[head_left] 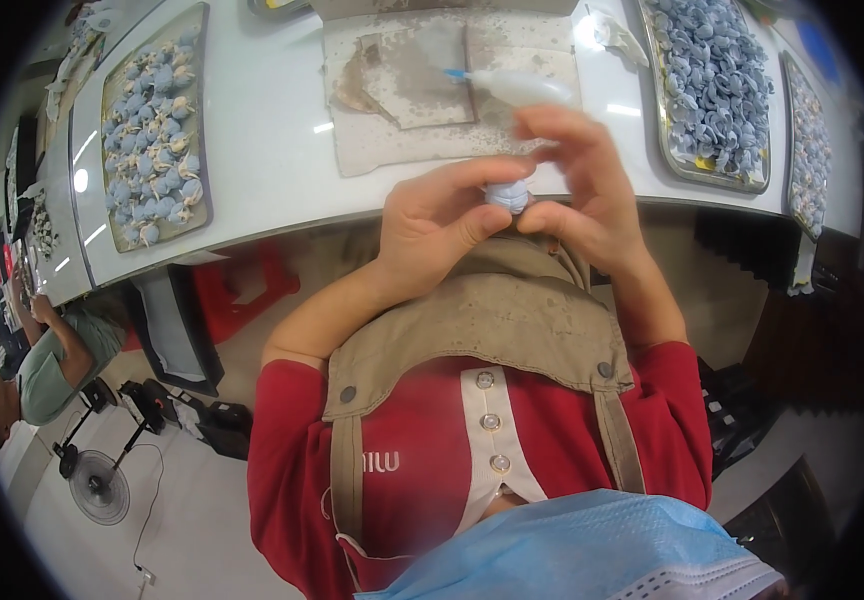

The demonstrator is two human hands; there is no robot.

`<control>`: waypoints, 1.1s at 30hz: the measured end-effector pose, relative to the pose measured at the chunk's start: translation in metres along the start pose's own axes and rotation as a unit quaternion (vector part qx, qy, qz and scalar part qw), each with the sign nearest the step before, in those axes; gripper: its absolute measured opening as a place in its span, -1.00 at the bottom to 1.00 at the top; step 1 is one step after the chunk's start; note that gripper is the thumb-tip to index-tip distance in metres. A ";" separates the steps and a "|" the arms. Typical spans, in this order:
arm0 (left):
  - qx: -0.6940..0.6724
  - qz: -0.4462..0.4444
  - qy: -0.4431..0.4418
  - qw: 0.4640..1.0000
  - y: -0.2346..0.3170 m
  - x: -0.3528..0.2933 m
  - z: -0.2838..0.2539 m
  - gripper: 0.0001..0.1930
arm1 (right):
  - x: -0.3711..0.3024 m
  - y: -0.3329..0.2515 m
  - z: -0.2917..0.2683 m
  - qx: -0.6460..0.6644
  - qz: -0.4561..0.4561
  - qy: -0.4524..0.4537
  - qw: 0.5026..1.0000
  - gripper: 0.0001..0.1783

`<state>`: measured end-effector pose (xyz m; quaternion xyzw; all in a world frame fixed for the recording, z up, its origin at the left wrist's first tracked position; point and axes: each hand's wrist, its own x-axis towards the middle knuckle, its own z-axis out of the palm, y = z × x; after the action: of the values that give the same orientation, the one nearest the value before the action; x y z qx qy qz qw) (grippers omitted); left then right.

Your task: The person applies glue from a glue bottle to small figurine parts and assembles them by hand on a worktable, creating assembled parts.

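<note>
In front of my apron, a small round light-blue ribbed piece (507,196) is held just off the table's near edge. My left hand (430,215) pinches it between thumb and index finger. From the other side, the thumb of my right hand (592,190) presses against the piece, while its other fingers arch above and look blurred. Beyond my hands, a white squeeze bottle (527,88) with a blue tip lies on a stained pale sheet (392,150).
A tray (209,150) of round blue-grey pieces with beige bits stands at left. At right is a tray (664,150) heaped with blue-grey cup-shaped shells, with another tray (814,150) beyond. Crumpled white material (617,38) lies nearby. Another person (67,355) sits far left, near a fan (102,487).
</note>
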<state>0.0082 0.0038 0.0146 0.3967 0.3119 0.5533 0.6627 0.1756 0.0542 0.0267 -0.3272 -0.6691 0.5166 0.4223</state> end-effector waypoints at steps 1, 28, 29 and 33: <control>0.000 -0.002 -0.001 1.000 0.001 0.000 0.000 -0.69 | 0.000 0.001 0.003 0.168 0.073 -0.007 0.983 -0.48; 0.262 0.141 -0.050 0.953 -0.005 -0.003 -0.001 -0.75 | -0.014 0.003 0.000 0.288 0.177 -0.104 0.936 -0.58; 0.259 0.131 -0.062 0.955 -0.005 -0.003 -0.002 -0.75 | -0.014 0.003 -0.001 0.286 0.176 -0.103 0.936 -0.58; 0.227 0.098 -0.075 0.966 -0.005 0.001 -0.008 -0.73 | -0.010 0.007 0.001 0.305 0.166 -0.102 0.932 -0.59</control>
<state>0.0037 0.0056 0.0062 0.6054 0.3382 0.4994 0.5194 0.1794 0.0467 0.0171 -0.2342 -0.4550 0.7891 0.3397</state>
